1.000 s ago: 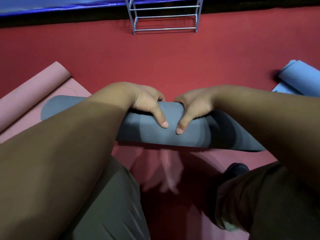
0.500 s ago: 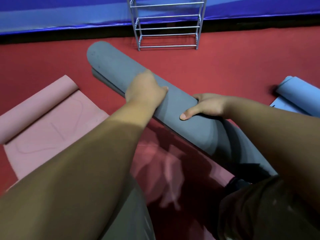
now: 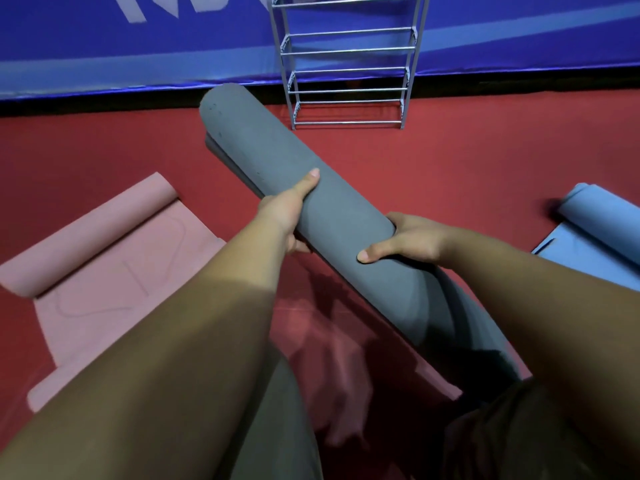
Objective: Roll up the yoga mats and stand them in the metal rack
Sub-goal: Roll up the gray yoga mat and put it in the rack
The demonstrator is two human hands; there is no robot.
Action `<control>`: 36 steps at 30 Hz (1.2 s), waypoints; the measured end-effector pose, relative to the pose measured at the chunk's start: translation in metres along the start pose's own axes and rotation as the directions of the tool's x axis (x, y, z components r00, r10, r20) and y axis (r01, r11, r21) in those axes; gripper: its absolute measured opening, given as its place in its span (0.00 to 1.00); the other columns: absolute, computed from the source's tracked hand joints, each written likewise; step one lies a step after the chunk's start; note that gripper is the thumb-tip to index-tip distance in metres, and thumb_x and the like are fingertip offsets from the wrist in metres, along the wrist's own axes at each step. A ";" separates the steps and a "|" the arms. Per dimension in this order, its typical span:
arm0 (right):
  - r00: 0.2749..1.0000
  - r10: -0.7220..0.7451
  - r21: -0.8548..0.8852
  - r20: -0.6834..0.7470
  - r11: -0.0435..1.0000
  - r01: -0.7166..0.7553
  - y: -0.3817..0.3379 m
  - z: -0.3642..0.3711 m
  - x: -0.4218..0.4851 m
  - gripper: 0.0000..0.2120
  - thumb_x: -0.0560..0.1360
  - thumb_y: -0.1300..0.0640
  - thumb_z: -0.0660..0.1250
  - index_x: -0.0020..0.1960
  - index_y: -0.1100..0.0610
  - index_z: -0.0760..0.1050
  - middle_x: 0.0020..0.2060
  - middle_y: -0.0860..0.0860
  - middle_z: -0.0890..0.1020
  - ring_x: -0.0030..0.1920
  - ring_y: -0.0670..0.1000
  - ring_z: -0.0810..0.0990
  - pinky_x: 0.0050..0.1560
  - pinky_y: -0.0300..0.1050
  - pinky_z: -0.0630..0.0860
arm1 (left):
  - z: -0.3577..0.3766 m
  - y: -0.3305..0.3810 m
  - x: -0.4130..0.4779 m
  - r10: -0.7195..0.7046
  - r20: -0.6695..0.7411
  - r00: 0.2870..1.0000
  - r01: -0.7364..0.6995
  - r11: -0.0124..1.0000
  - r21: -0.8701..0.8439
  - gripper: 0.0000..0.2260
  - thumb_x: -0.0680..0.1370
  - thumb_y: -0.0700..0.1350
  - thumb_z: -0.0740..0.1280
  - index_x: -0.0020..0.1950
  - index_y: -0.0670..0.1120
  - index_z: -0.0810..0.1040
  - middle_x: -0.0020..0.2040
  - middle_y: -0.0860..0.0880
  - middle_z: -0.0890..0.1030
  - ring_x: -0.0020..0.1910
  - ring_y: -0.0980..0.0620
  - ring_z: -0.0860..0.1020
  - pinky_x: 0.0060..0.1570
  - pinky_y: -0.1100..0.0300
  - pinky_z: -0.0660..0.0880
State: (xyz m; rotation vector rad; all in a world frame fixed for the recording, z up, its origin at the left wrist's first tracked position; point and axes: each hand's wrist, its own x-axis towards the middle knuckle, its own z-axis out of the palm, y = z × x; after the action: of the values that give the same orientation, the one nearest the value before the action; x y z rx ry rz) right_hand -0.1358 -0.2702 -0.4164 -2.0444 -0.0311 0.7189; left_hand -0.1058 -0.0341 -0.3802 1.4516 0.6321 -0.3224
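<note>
Grey mat (image 3: 332, 216), rolled, gripped by left hand (image 3: 287, 209) and right hand (image 3: 405, 242).

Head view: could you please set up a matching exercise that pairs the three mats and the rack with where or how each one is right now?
Things:
1. grey mat
2. pink mat
3. blue mat
4. metal rack

Places or states:
A. partly rolled, on the red floor at the person's left
B. standing ahead, by the blue wall
C. rolled, gripped by the left hand and the right hand
D. partly rolled, on the floor at the person's right

Pairs: 1-C, 2-A, 3-D, 4-B
</note>
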 end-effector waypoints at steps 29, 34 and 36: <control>0.888 -0.012 0.639 -0.460 0.690 0.340 -0.124 -0.007 -0.132 0.16 0.84 0.41 0.58 0.49 0.48 0.80 0.29 0.42 0.82 0.22 0.41 0.77 0.25 0.32 0.70 | 0.004 0.006 -0.129 0.330 0.350 0.877 -0.393 0.911 0.125 0.22 0.61 0.43 0.68 0.55 0.49 0.79 0.44 0.50 0.82 0.42 0.51 0.78 0.39 0.59 0.70; 0.901 -0.029 0.630 -0.432 0.706 0.324 -0.123 -0.003 -0.127 0.15 0.84 0.42 0.60 0.50 0.48 0.81 0.32 0.41 0.85 0.24 0.40 0.80 0.24 0.31 0.71 | 0.018 0.055 -0.157 0.487 0.146 0.861 -0.478 0.873 -0.098 0.10 0.80 0.50 0.62 0.45 0.51 0.81 0.38 0.54 0.83 0.34 0.56 0.79 0.43 0.54 0.72; 0.911 -0.044 0.609 -0.410 0.730 0.309 -0.125 0.002 -0.124 0.15 0.84 0.43 0.60 0.49 0.49 0.81 0.32 0.42 0.85 0.25 0.39 0.80 0.24 0.32 0.71 | 0.024 0.075 -0.152 0.488 0.067 0.870 -0.488 0.873 -0.018 0.12 0.84 0.53 0.60 0.52 0.51 0.82 0.44 0.51 0.86 0.40 0.52 0.84 0.46 0.51 0.79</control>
State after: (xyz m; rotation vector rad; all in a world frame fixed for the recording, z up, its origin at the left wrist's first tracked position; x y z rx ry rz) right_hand -0.2081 -0.2353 -0.2599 -1.4136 0.2166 0.1525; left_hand -0.1803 -0.0750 -0.2314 1.5374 0.1899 0.0270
